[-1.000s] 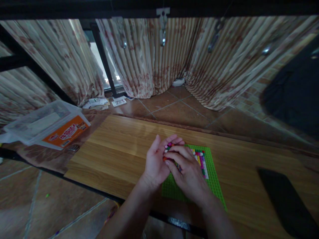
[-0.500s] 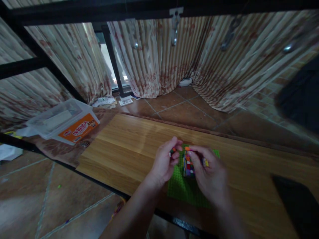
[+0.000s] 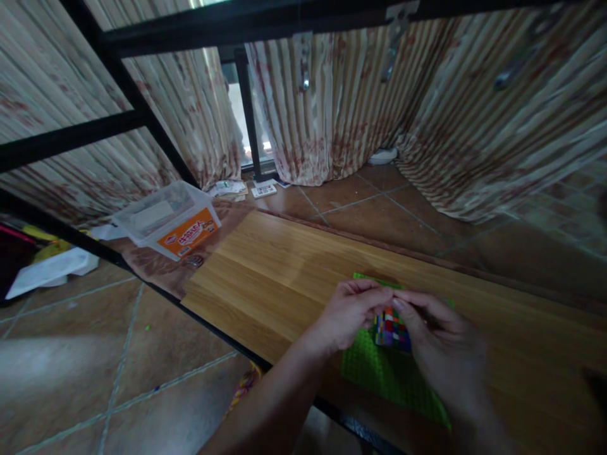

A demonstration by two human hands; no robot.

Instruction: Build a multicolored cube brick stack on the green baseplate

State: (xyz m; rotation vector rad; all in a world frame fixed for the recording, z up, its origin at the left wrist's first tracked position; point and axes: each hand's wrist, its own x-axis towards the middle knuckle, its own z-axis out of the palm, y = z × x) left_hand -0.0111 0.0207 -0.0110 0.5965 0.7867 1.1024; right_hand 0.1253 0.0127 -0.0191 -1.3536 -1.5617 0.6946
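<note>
A block built of multicoloured toy building bricks [image 3: 392,330] stands on a green studded baseplate [image 3: 379,373]. My left hand [image 3: 353,311] is closed at the upper left of the block, its fingers curled. The small loose building bricks seen in it half a second ago are now hidden by the fingers. My right hand [image 3: 439,338] reaches over the block's right side, thumb and forefinger pinched together. Both hands' fingertips meet just above the block's top edge. Whatever lies between them is too small and hidden to make out.
The baseplate lies on a wooden board [image 3: 265,272]. At its far left stands a clear plastic tub [image 3: 165,218] with an orange label. A dark flat object [image 3: 596,392] shows at the right edge. A black metal frame [image 3: 284,28] crosses above, before striped curtains [image 3: 308,114].
My left hand has moved right and turned over, bringing its fingertips against my right hand's. My right hand has risen slightly from the block's top. The view has shifted left.
</note>
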